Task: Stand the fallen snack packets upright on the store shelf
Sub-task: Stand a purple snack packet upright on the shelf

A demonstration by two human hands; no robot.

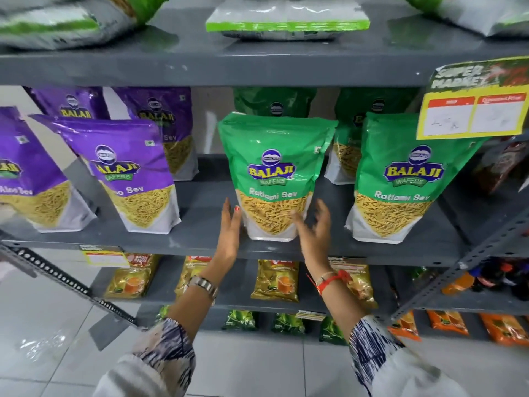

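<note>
**Green Sev Packet Upright, Both Hands Flanking Its Base**

I stood by the grey shelf [200,247] and watched the person work at the middle green Ratlami Sev packet [274,173]. It stood upright on the shelf board, a little back from the front lip, its top leaning slightly toward the purple side. The left hand [230,233] was open, fingers straight and together, its fingertips touching or nearly touching the packet's lower left edge. The right hand [313,233] was open too, fingers spread and loosely curled just in front of the packet's lower right corner; it was blurred, so I could not tell whether it touched. Neither hand gripped anything.

To the right of that packet another green packet [398,179] stood upright, with more green ones behind both. To its left, the purple Aloo Sev packet [126,173] tilted noticeably, as did the one beyond it at the frame edge.

As I judged it, the step was settling this packet. To do it well, both palms should press lightly at the base, squaring the gusset flat on the board, then let go slowly, since the soft bag might slump. The tilted purple packets looked likely to need attention next.
</note>
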